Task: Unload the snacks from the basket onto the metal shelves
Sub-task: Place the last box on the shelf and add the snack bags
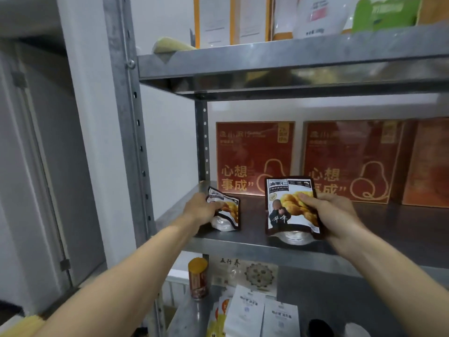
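Observation:
Two dark-red snack pouches with a picture of yellow chestnuts are at the middle metal shelf (243,244). My left hand (200,210) grips the left pouch (227,215) at its top, and the pouch's base rests on the shelf near the left post. My right hand (332,215) holds the right pouch (288,210) upright, thumb on its front, with its bottom at the shelf's front edge. The basket is out of view.
Red gift boxes (255,161) stand along the back of the middle shelf. The upper shelf (291,62) carries orange boxes and bags. On the lower shelf stand an orange can (198,278) and several white packets (245,312). A grey upright post (131,142) borders the left side.

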Available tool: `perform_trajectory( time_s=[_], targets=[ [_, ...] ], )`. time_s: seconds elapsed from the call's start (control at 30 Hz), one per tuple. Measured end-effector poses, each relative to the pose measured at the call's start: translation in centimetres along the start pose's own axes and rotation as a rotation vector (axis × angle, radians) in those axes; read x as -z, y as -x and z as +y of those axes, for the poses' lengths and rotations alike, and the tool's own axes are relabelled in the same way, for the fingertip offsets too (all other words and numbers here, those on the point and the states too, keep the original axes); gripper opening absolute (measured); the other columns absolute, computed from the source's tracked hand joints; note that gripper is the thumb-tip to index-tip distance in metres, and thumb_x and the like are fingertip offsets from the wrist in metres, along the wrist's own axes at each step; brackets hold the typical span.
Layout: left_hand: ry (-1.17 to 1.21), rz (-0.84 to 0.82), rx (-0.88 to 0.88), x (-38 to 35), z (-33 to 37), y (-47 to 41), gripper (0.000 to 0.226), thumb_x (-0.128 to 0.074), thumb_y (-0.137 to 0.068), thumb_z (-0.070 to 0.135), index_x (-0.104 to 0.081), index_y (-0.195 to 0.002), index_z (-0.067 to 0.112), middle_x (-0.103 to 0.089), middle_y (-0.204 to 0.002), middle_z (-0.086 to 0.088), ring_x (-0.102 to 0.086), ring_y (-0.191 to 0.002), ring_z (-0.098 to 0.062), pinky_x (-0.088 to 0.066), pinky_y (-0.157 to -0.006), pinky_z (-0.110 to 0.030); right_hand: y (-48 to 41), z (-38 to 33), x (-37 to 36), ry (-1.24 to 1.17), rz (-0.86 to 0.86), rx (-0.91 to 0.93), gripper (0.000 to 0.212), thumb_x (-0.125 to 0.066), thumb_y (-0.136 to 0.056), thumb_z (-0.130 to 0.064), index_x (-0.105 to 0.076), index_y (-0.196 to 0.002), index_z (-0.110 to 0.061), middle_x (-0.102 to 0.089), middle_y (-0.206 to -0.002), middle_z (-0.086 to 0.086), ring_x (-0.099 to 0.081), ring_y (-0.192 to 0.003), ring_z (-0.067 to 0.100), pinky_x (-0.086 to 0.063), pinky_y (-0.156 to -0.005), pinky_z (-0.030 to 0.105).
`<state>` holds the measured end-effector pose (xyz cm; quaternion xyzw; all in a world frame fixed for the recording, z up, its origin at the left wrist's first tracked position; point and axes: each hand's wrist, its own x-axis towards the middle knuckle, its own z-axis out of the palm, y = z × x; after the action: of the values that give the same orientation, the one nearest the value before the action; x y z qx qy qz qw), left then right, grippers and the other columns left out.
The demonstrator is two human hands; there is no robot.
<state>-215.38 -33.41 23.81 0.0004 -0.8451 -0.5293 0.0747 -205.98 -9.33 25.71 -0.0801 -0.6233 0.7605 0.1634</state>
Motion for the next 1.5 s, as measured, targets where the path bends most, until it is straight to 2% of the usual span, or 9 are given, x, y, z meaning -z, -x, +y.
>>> perform_trajectory(
  time_s=[0.2, 0.33, 0.53, 0.73, 0.9, 1.07, 1.27, 1.4, 1.5],
  targets=[
    [-0.087, 0.06, -0.018, -0.2, -1.4, -1.7, 0.032, -0.079, -0.075, 0.046, -0.069, -0.077, 0.016, -0.075, -0.079, 0.001, -0.071, -0.079, -0.019, -0.056, -0.083, -0.044, -4.4, 1.7, -3.7, 0.097, 0.007, -0.038, 0.012, -0.066, -0.091, -0.006, -0.066, -0.08, -0.001, -0.071, -0.061, 0.006, -0.061, -0.046, 0.009, -0.051, -0.05, 0.021],
    [-0.057, 0.093, -0.061, -0.5, -2.0, -1.9, 0.028, -0.078, -0.076, 0.047, -0.065, -0.074, 0.022, -0.075, -0.083, 0.001, -0.07, -0.081, -0.019, -0.056, -0.082, -0.043, -7.5, 3.9, -5.6, 0.232, 0.071, -0.053, 0.011, -0.069, -0.089, -0.007, -0.07, -0.089, 0.004, -0.074, -0.087, 0.019, -0.07, -0.07, 0.026, -0.057, -0.072, 0.037],
    [-0.032, 0.057, -0.089, -0.3, -2.8, -2.7, 0.022, -0.075, -0.08, 0.043, -0.076, -0.076, 0.021, -0.076, -0.083, 0.004, -0.07, -0.083, -0.018, -0.056, -0.083, -0.043, -8.6, 6.1, -7.2, 0.49, 0.166, 0.016, 0.021, -0.079, -0.077, -0.024, -0.072, -0.088, -0.007, -0.073, -0.087, 0.011, -0.068, -0.08, 0.025, -0.058, -0.077, 0.037],
    [0.113, 0.136, -0.027, 0.3, -3.1, -2.8, 0.013, -0.069, -0.088, 0.022, -0.078, -0.086, 0.013, -0.075, -0.083, 0.002, -0.069, -0.077, -0.014, -0.057, -0.076, -0.031, -8.2, 6.7, -10.7, 0.536, 0.161, 0.016, 0.022, -0.073, -0.083, -0.017, -0.062, -0.087, 0.0, -0.065, -0.088, 0.014, -0.062, -0.082, 0.027, -0.039, -0.055, 0.027],
    [0.178, 0.197, -0.019, 0.9, -3.0, -1.7, 0.027, -0.056, -0.093, 0.017, -0.072, -0.071, 0.019, -0.071, -0.07, 0.006, -0.069, -0.073, -0.014, -0.055, -0.068, -0.029, -8.0, 7.0, -13.0, 0.65, 0.164, -0.005, 0.018, -0.062, -0.086, -0.009, -0.046, -0.076, -0.01, -0.052, -0.088, 0.012, -0.049, -0.078, 0.025, -0.027, -0.045, 0.026],
    [0.147, 0.214, -0.037, 0.9, -2.8, -1.3, 0.028, -0.052, -0.096, 0.02, -0.07, -0.075, 0.014, -0.068, -0.072, 0.005, -0.064, -0.068, -0.009, -0.051, -0.058, -0.024, -7.2, 7.0, -13.2, 0.681, 0.185, 0.014, 0.009, -0.058, -0.086, -0.013, -0.06, -0.085, -0.005, -0.065, -0.096, 0.017, -0.061, -0.092, 0.033, -0.04, -0.066, 0.029],
    [0.021, 0.203, -0.054, 0.8, -2.3, -0.6, 0.024, -0.051, -0.098, 0.024, -0.068, -0.085, 0.014, -0.067, -0.081, 0.004, -0.058, -0.063, -0.004, -0.036, -0.046, -0.013, -6.0, 6.1, -12.2, 0.695, 0.122, 0.07, 0.022, -0.066, -0.09, -0.022, -0.07, -0.089, 0.0, -0.069, -0.092, 0.014, -0.062, -0.089, 0.028, -0.045, -0.07, 0.03],
    [-0.077, 0.126, -0.055, 0.9, -1.9, 0.1, 0.028, -0.051, -0.098, 0.03, -0.073, -0.098, 0.013, -0.072, -0.097, 0.0, -0.06, -0.074, -0.008, -0.041, -0.056, -0.018, -4.7, 5.4, -11.5, 0.783, 0.043, 0.166, 0.02, -0.063, -0.091, -0.024, -0.07, -0.091, -0.005, -0.069, -0.094, 0.011, -0.062, -0.095, 0.027, -0.05, -0.081, 0.035],
    [-0.134, 0.034, -0.068, 0.8, -1.6, 0.9, 0.032, -0.05, -0.098, 0.034, -0.073, -0.1, 0.012, -0.07, -0.091, 0.001, -0.06, -0.076, -0.008, -0.044, -0.062, -0.021, -3.7, 5.0, -10.9, 0.835, -0.007, 0.218, 0.027, -0.064, -0.093, -0.024, -0.071, -0.09, 0.002, -0.071, -0.091, 0.016, -0.063, -0.091, 0.028, -0.049, -0.079, 0.036]
  ],
)
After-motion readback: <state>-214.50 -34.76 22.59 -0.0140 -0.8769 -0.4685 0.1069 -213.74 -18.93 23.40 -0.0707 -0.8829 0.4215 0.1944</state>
